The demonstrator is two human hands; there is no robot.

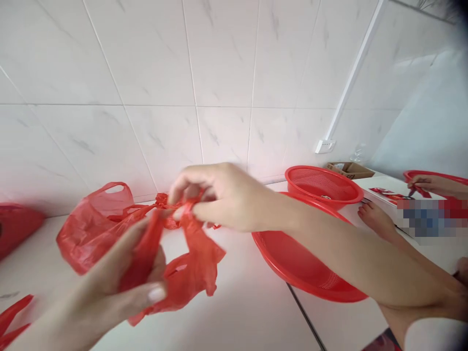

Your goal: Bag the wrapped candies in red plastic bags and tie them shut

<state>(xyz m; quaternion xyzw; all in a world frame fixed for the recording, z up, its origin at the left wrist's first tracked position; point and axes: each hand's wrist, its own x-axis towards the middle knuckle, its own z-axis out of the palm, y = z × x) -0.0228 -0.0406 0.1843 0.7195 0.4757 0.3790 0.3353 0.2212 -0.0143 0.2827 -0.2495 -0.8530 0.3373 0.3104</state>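
Between my two hands, above the white table, is a red plastic bag (203, 243) that hangs down in folds. My left hand (120, 273) wraps round a bunched part of it, thumb at the front. With bent fingers, my right hand (219, 200) pinches the bag's upper part; motion blurs its fingertips. Behind my hands, a larger red plastic bag (84, 229) with a loop handle stands crumpled on the table. Knotted red plastic (163, 200) shows just behind my right fingers.
A red plastic basin (310, 273) lies under my right forearm, with a red mesh basket (321, 187) behind it. Farther right are a cardboard box (349, 170), a wall socket (325, 146) and another person's hands (376, 217). More red plastic (18, 226) lies at the left edge.
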